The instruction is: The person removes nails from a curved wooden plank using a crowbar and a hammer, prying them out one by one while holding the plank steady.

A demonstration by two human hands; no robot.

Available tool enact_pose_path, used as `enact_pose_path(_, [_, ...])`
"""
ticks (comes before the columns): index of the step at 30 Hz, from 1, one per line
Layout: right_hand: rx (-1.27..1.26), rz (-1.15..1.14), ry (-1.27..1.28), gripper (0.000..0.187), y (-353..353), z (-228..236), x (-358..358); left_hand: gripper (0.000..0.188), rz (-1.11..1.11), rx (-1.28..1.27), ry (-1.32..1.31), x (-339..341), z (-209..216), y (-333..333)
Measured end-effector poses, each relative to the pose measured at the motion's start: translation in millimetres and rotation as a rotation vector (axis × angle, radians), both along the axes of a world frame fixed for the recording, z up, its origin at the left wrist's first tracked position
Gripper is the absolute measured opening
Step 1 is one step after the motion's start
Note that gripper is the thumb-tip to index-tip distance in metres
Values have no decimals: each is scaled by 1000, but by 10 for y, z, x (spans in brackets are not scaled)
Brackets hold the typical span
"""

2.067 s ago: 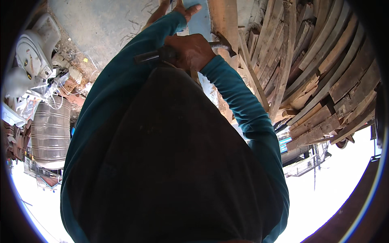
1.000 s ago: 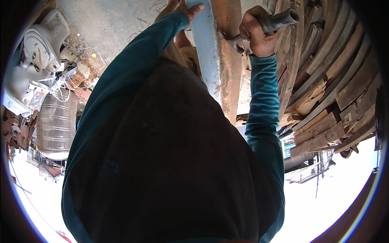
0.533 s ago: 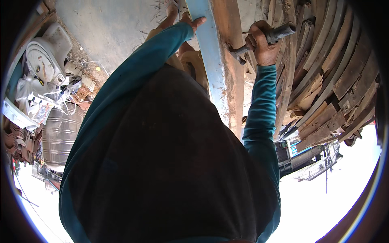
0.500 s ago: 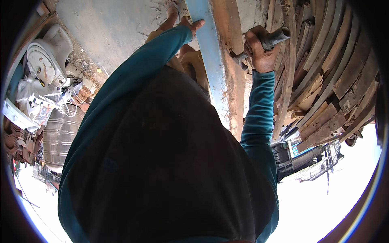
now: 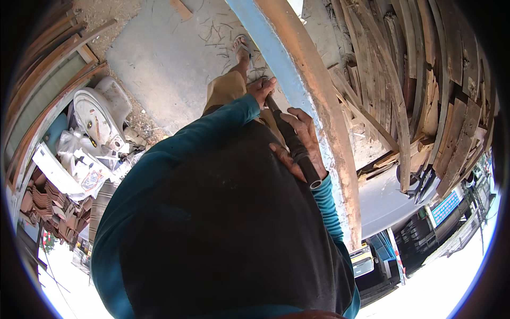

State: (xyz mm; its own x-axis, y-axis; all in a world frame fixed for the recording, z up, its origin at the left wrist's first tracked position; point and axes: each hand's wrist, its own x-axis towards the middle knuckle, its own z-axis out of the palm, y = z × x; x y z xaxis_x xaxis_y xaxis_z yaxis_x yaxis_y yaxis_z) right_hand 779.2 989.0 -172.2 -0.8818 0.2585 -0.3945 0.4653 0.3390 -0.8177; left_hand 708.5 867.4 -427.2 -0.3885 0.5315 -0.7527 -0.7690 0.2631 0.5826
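A hammer with a dark tubular handle (image 5: 291,137) lies slantwise in front of my body, its hollow butt end toward me. My right hand (image 5: 311,139) is curled around the handle, thumb and fingers on either side. At the far end my left hand (image 5: 260,91) is closed on the hammer and hides its head. Just right of my hands runs a long wooden beam (image 5: 324,87), one face painted pale blue and the other bare brown. My right forearm passes close along the beam; whether they touch I cannot tell.
Old planks (image 5: 425,85) are stacked on the right. Thin bent dark pieces like nails (image 5: 215,29) litter the concrete floor (image 5: 159,64) near my sandalled foot (image 5: 242,49). At left lie a white ceramic basin (image 5: 98,119), plastic bags (image 5: 77,149) and reddish tiles (image 5: 53,199).
My right hand has brought the hammer from beyond the beam leftward to my body. My left hand has left the beam and taken the hammer's far end. The view has shifted.
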Motion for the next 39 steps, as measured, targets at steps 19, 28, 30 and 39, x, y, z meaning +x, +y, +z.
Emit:
enact_pose_path(19, [351,-307,-306,37,6,-927,1250,116,-235,-598,579,-127,-753,138])
enact_pose_path(28, [380,-260,-308,28,395,-1338,961,56,-70,-390,93,-118,-646,635])
enact_pose_path(30, [442,-208,-343,29,560,-1536,1046,45,-41,-353,144,-11,-503,719])
enact_pose_path(39, [210,-446,385,30,408,-983,659,63,128,-463,-208,-104,-302,759])
